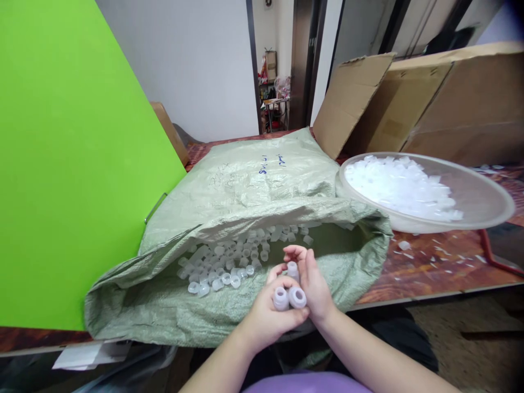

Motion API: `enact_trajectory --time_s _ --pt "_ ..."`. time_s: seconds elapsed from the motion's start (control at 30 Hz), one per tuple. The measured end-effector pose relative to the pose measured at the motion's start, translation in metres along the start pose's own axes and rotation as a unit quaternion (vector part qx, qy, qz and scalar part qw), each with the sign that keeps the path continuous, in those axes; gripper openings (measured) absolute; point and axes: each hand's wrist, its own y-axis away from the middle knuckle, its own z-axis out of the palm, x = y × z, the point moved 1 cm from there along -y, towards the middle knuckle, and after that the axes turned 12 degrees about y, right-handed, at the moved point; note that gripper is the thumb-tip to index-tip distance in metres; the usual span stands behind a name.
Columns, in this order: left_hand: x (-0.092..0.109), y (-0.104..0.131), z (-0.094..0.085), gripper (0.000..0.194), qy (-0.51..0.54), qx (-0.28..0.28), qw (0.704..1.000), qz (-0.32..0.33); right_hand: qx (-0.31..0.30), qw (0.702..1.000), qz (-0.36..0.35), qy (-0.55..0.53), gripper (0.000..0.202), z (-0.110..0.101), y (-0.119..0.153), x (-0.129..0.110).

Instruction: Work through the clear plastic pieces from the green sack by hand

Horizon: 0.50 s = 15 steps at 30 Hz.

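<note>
Sack holding white caps; bowl heaped; fingers cupping translucent pieces.

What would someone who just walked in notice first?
Probably the huge bright green panel filling the left side. Next, the big woven sack lying open in the middle, with small whitish plastic caps inside. In front of its mouth, the left hand and right hand cup a few pale, ring-topped plastic pieces.
</note>
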Motion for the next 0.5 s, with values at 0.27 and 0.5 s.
enact_trajectory --time_s 0.27,0.5 --pt "-0.007 0.004 0.001 0.022 0.034 0.009 0.999 0.005 -0.062 0.997 0.032 -0.013 0.059 0.001 0.006 -0.010" --pt "-0.001 0.010 -0.019 0.020 -0.223 0.019 0.967 0.117 0.034 0.825 0.023 0.564 0.029 -0.064 -0.036 -0.009"
